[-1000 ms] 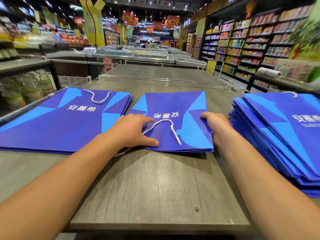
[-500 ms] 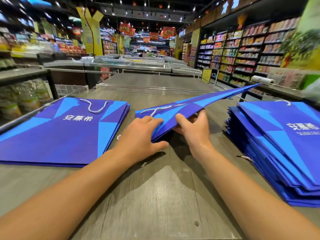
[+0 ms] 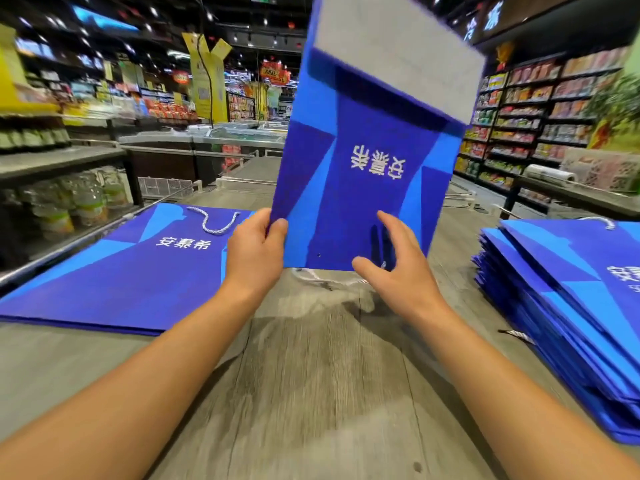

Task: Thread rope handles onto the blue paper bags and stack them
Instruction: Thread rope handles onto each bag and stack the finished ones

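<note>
A flat blue bag stands nearly upright above the middle of the table, mouth edge down and its grey base fold at the top, so the white lettering reads upside down. The bag is motion-blurred.

Left hand: grips the bag's lower left corner, thumb on the near face, fingers behind it.

Right hand: at the bag's lower right edge, fingers spread and only loosely bent. The fingertips lie against the near face; whether the thumb bears on the edge cannot be told. It does not pinch the bag. The two hands are apart, one at each lower corner.

A small punched hole shows near the bag's bottom edge, left of the right hand. A white rope hangs below that edge between the hands, over the table; where it is fixed cannot be made out.

Left stack: flat bags on the left of the table, the top one with a rope handle looped at its far edge.

Right stack: a taller, fanned pile of bags at the right edge of the table, a rope end showing at its far top.

Store shelves stand far right.
</note>
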Available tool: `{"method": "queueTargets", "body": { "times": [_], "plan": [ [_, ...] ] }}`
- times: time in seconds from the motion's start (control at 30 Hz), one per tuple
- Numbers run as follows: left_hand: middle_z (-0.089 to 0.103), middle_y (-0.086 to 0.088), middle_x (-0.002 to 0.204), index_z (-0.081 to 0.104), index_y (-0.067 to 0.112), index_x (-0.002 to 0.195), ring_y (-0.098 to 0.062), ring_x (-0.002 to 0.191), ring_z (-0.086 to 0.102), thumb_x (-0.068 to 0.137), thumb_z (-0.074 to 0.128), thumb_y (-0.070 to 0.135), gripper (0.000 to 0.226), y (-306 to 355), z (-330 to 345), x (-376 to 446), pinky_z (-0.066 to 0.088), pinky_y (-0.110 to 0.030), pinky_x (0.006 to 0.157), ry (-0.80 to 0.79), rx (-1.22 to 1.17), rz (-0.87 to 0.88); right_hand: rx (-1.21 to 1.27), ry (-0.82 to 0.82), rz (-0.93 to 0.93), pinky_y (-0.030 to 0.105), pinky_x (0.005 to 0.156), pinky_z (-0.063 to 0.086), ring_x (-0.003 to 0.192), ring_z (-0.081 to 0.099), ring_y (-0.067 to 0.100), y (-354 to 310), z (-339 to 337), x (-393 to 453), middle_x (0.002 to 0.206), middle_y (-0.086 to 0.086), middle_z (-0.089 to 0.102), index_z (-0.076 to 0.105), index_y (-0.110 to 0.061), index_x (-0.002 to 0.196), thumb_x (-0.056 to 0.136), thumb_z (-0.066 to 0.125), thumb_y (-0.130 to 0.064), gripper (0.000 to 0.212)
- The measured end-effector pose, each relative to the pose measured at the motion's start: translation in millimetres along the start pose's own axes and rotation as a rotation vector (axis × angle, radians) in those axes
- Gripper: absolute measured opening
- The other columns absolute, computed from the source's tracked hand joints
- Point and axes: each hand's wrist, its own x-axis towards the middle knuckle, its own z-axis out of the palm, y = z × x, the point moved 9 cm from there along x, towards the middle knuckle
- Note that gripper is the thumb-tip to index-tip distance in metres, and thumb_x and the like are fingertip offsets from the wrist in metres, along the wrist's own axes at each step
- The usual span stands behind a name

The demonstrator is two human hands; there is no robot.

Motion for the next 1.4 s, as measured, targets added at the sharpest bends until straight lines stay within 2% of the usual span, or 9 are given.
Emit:
{"method": "queueTargets", "body": {
  "times": [0.3, 0.53, 0.7, 0.87, 0.93, 1.07, 1.13, 1.23, 1.4],
  "plan": [
    [0.074, -0.005, 0.104, 0.069, 0.021, 0.104, -0.028, 0.094, 0.071, 0.086, 0.053, 0.021, 0.025, -41, 14, -2, 0.055, -0.054, 0.089, -0.148, -0.253, -0.325, -0.266, -0.126, 0.015, 0.014, 0.096, 0.03, 0.128, 0.046, 0.01, 17, 10, 2, 0.14, -0.006, 0.051, 0.054, -0.019, 0.137, 0.084, 0.071, -0.021, 0.055],
    [0.061, -0.005, 0.099, 0.032, 0.019, 0.147, -0.031, 0.082, 0.069, 0.098, 0.056, 0.01, 0.056, -45, 20, -8, 0.058, -0.045, 0.083, -0.137, -0.588, -0.594, -0.282, -0.157, -0.014, 0.014, 0.087, 0.031, 0.111, 0.052, 0.008, 19, 14, 4, 0.117, -0.008, 0.056, 0.067, -0.021, 0.118, 0.08, 0.073, -0.015, 0.039],
    [0.065, -0.016, 0.109, 0.039, 0.012, 0.144, -0.028, 0.086, 0.07, 0.096, 0.056, 0.004, 0.051, -47, 21, -6, 0.061, -0.037, 0.075, -0.217, -0.372, -0.504, -0.298, -0.05, -0.137, 0.014, 0.071, 0.037, 0.067, 0.054, -0.008, -2, 4, 3, 0.069, -0.027, 0.061, 0.076, -0.024, 0.086, 0.082, 0.068, -0.009, 0.017],
    [0.072, -0.006, 0.105, 0.059, 0.02, 0.13, -0.025, 0.097, 0.068, 0.09, 0.066, 0.036, 0.044, -35, 7, 6, 0.052, -0.043, 0.094, -0.192, 0.258, -0.156, -0.615, -0.468, -0.065, 0.032, 0.103, 0.04, 0.124, 0.052, 0.017, 14, 50, -13, 0.13, -0.009, 0.063, 0.061, -0.029, 0.131, 0.094, 0.056, -0.021, 0.039],
    [0.067, 0.0, 0.121, 0.063, 0.022, 0.126, -0.023, 0.114, 0.059, 0.089, 0.065, 0.04, 0.041, -32, 2, 10, 0.045, -0.038, 0.102, -0.159, 0.366, -0.075, -0.65, -0.488, -0.069, 0.034, 0.099, 0.043, 0.118, 0.053, 0.021, 14, 55, -13, 0.121, -0.006, 0.065, 0.061, -0.029, 0.13, 0.092, 0.058, -0.021, 0.038],
    [0.066, 0.003, 0.125, 0.065, 0.024, 0.125, -0.024, 0.122, 0.052, 0.091, 0.062, 0.043, 0.039, -31, -5, 14, 0.041, -0.036, 0.099, -0.12, 0.488, -0.015, -0.528, -0.572, -0.069, 0.009, 0.066, 0.035, 0.073, 0.053, -0.001, 8, 53, -20, 0.078, -0.016, 0.062, 0.072, -0.032, 0.102, 0.087, 0.062, -0.017, 0.023],
    [0.067, 0.002, 0.122, 0.065, 0.026, 0.124, -0.024, 0.119, 0.054, 0.091, 0.061, 0.045, 0.039, -37, -7, 18, 0.045, -0.038, 0.096, -0.129, 0.562, -0.03, -0.363, -0.588, -0.016, 0.013, 0.058, 0.036, 0.058, 0.05, -0.001, 6, 46, -20, 0.063, -0.017, 0.059, 0.076, -0.03, 0.087, 0.087, 0.062, -0.014, 0.022],
    [0.067, 0.003, 0.122, 0.065, 0.03, 0.124, -0.025, 0.119, 0.054, 0.089, 0.061, 0.049, 0.04, -47, -8, 20, 0.047, -0.045, 0.097, -0.177, 0.665, -0.058, 0.029, -0.462, 0.015, 0.036, 0.072, 0.044, 0.071, 0.055, 0.012, -3, 31, -10, 0.071, 0.002, 0.064, 0.072, -0.022, 0.078, 0.09, 0.058, -0.007, 0.024],
    [0.046, 0.0, 0.135, 0.063, 0.04, 0.123, -0.031, 0.129, 0.03, 0.086, 0.062, 0.052, 0.039, -42, 2, 11, 0.037, -0.046, 0.1, -0.304, 0.86, -0.073, 0.199, -0.231, -0.033, 0.017, 0.07, 0.045, 0.067, 0.059, 0.004, -13, 12, -1, 0.071, -0.007, 0.064, 0.068, -0.019, 0.081, 0.093, 0.058, 0.0, 0.024]
  ]
}}
